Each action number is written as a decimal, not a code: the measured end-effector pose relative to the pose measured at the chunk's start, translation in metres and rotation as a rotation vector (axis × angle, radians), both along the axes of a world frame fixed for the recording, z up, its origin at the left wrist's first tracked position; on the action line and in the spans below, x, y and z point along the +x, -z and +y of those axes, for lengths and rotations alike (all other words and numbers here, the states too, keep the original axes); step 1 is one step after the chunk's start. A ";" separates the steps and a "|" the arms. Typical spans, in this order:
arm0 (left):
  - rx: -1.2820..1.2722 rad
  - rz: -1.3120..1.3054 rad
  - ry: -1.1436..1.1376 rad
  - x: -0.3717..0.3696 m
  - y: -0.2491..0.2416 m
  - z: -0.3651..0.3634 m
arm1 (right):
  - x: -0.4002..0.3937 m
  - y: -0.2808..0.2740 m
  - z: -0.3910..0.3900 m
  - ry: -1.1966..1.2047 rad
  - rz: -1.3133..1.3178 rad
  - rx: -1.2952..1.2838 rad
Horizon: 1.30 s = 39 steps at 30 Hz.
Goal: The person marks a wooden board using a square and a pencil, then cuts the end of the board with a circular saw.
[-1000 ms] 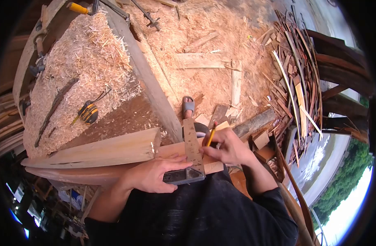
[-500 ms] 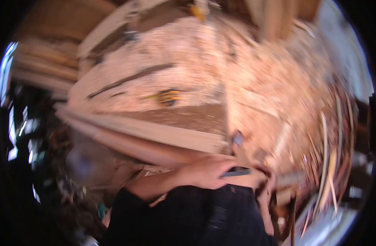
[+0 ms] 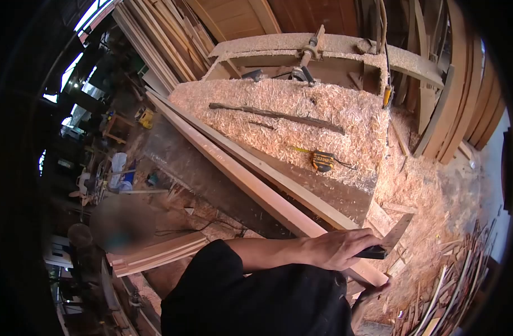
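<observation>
A square [image 3: 386, 244] is being gripped by the left hand [image 3: 337, 249] and pressed against the near end of a long plank [image 3: 251, 182] lying across the shaving-covered surface [image 3: 279, 115]; a tape measure [image 3: 322, 161] is lying nearby; the right hand is hidden

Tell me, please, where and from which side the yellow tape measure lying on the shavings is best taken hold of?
Grip the tape measure across its compact yellow-and-black case, coming from above. It lies flat on the shavings, free on all sides, with a short length of blade trailing out; the blade is too thin to lift by.
</observation>
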State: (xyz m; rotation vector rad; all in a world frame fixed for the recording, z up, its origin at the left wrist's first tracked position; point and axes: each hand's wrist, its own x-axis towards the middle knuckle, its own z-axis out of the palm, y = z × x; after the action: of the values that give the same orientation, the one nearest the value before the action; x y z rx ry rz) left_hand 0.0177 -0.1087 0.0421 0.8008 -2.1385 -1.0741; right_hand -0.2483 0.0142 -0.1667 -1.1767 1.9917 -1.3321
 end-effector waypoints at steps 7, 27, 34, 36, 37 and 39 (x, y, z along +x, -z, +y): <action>0.142 -0.022 0.143 0.012 -0.007 -0.006 | -0.054 0.039 -0.015 0.016 0.088 0.540; -0.186 -0.522 0.344 -0.048 0.129 0.090 | -0.025 -0.027 0.052 0.385 -0.302 0.114; -0.183 -0.575 0.270 -0.059 0.154 0.080 | -0.010 -0.055 0.044 0.377 -0.336 -0.041; -0.284 -0.620 0.246 -0.066 0.124 0.060 | -0.008 -0.059 0.040 0.395 -0.459 -0.084; -0.238 -0.653 0.289 -0.065 0.122 0.055 | -0.010 -0.061 0.041 0.333 -0.350 -0.042; -0.146 -0.716 0.374 -0.064 0.122 0.047 | -0.016 -0.062 0.045 0.202 -0.135 0.035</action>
State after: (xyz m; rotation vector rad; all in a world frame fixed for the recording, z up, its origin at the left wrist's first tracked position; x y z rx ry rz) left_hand -0.0458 -0.0619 -0.0804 0.8147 -3.0266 -0.8615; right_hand -0.2642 0.0595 -0.1051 -0.8629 2.0693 -1.4270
